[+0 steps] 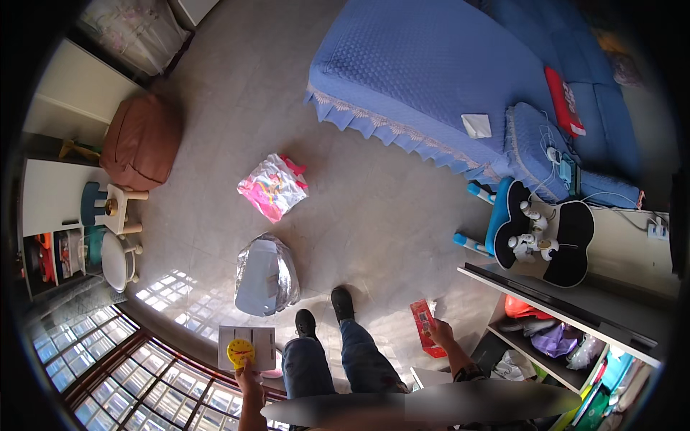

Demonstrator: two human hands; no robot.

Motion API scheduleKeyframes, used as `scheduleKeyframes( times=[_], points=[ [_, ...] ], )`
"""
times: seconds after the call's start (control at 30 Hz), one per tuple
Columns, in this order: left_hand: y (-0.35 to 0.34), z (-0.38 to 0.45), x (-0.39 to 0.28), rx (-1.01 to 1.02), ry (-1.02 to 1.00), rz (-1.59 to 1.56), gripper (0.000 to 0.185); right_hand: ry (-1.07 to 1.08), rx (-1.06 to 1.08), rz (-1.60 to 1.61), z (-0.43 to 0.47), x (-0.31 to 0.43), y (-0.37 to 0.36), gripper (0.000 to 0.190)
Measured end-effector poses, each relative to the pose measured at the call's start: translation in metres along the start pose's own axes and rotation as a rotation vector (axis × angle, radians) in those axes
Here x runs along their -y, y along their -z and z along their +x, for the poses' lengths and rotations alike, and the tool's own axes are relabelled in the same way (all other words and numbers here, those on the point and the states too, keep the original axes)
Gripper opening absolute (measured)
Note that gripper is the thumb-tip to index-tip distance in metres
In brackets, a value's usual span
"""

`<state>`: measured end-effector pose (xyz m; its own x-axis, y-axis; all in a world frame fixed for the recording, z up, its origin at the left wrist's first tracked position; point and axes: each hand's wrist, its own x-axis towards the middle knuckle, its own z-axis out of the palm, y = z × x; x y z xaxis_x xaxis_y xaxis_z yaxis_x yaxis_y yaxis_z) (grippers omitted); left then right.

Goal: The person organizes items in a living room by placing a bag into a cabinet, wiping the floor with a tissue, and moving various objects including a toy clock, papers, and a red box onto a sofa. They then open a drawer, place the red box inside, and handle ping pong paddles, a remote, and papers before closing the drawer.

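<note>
My left hand [248,376] grips a yellow toy clock [240,353] with a round face. Behind the clock, apparently in the same hand, is a whitish printed sheet or card [264,342]. On the other side of my legs, my right hand [442,333] holds a flat red packet or box [420,319] that bears printing. Beyond my feet a silvery plastic bag [283,280] stands on the floor, with a pale flat panel [254,285] showing at it. Farther off lies a pink and white printed plastic bag [274,187].
At right a drawer unit [566,318] holds bags and other goods, below a desk with white jointed devices [533,237] and a blue-legged stool [498,215]. A blue-covered bed [409,70] fills the far right. A brown pouf [143,143] and small chairs [116,258] line the left, near windows.
</note>
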<state>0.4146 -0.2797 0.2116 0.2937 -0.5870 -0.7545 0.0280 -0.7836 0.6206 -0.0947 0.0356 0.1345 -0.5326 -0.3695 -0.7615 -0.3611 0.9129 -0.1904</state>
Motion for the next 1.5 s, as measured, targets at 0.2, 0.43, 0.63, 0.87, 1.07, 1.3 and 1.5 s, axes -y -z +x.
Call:
scheduleKeyframes(
  times=[0.2,0.43,0.63,0.87,1.07,1.3,1.5],
  points=[
    [0.021,0.01,0.001,-0.062,0.164,-0.04,0.019,-0.109,0.039,-0.087,0.007,0.018,0.064,0.027],
    [-0.044,0.053,-0.045,-0.049,0.233,0.094,0.021,0.026,-0.001,-0.223,0.075,0.111,0.135,0.029],
    [-0.152,0.075,-0.194,0.062,0.062,0.05,0.023,0.034,-0.186,-0.144,0.098,0.168,0.208,0.036],
    [-0.333,0.024,-0.386,0.434,-0.309,-0.092,0.024,0.148,-0.271,-0.166,0.121,0.13,0.283,0.04],
    [-0.478,-0.054,-0.499,0.585,-0.464,-0.256,0.02,0.316,-0.245,-0.241,0.164,0.095,0.371,0.035],
    [-0.529,-0.115,-0.558,0.644,-0.565,-0.143,0.024,0.161,-0.331,-0.084,0.261,0.157,0.52,0.026],
    [-0.532,-0.115,-0.58,0.618,-0.594,-0.079,0.022,0.529,-0.257,0.598,0.319,0.349,0.623,0.025]
  ],
)
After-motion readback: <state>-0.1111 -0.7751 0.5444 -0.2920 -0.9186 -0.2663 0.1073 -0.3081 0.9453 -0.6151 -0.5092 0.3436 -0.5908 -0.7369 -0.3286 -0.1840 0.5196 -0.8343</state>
